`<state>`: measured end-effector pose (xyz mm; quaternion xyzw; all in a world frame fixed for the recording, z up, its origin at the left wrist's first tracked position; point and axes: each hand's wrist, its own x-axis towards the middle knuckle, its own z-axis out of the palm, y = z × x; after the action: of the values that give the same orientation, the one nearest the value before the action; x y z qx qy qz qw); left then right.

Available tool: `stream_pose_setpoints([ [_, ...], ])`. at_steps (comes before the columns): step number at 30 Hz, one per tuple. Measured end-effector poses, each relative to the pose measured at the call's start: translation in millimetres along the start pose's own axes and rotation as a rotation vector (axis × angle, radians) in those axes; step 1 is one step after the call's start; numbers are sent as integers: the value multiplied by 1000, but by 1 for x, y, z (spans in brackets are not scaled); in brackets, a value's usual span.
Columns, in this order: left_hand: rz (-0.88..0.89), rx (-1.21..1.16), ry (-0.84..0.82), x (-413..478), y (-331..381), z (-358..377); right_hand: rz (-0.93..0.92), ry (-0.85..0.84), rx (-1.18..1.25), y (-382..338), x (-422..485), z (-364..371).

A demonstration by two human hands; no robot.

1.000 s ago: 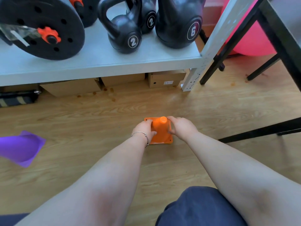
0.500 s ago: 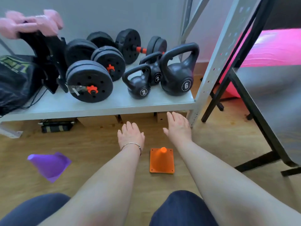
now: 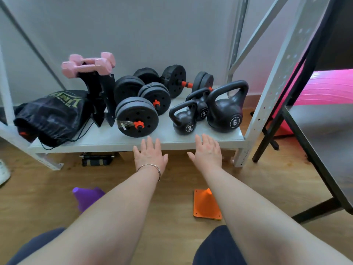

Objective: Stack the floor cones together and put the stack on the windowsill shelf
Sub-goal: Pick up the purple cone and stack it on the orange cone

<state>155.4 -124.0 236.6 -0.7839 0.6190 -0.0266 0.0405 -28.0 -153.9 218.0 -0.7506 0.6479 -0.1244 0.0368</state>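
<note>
Both hands reach forward with nothing in them: the left hand [image 3: 150,157], a thin bracelet [image 3: 150,167] at its wrist, and the right hand [image 3: 207,152] are spread flat, fingers wide, in front of the edge of a low pale grey metal shelf [image 3: 107,139]. Below the arms, on a wood-grain floor [image 3: 38,192], an orange cone [image 3: 206,205] with a square base stands upright, its tip partly behind the right forearm; a thin yellow edge shows under its base. A purple cone [image 3: 86,197] lies tipped on its side well to the left, partly behind the left forearm. On the shelf sit matte black kettlebells, two small ones marked 2 [image 3: 183,119] and a large rounded one marked 6 [image 3: 227,109], beside black plate dumbbells with orange collars [image 3: 137,119], pink dumbbells [image 3: 88,65] on a black stand, and a crumpled black drawstring bag [image 3: 51,113]. Perforated grey uprights [image 3: 267,88] frame the rack against a plain grey wall. At right stands a dark bench [image 3: 322,138] on black legs, with a bright pink ball [image 3: 328,87] behind it.
</note>
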Motion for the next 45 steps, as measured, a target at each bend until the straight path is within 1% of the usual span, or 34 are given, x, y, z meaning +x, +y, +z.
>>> stream_pose_setpoints([
  [5, -1, -3, 30, 25, -55, -22, -30, 38, 20, -54, 23, -12],
  [11, 197, 116, 57, 70, -122, -24, -43, 56, 7, -106, 52, -4],
  [13, 219, 139, 80, 83, -151, -13, -48, 56, 1, -121, 60, 8],
  [18, 122, 115, 55, 92, -227, 27, -114, 7, -22, -170, 70, 50],
  [25, -4, 31, 0, 79, -317, 88, -237, -60, -7, -252, 69, 108],
  [31, -157, 6, -45, 66, -392, 140, -364, -143, -65, -295, 67, 159],
  [39, -251, -32, -93, 53, -448, 206, -503, -312, -151, -334, 56, 232],
  [45, -228, -114, -220, 22, -459, 272, -632, -471, -137, -357, 47, 277],
])
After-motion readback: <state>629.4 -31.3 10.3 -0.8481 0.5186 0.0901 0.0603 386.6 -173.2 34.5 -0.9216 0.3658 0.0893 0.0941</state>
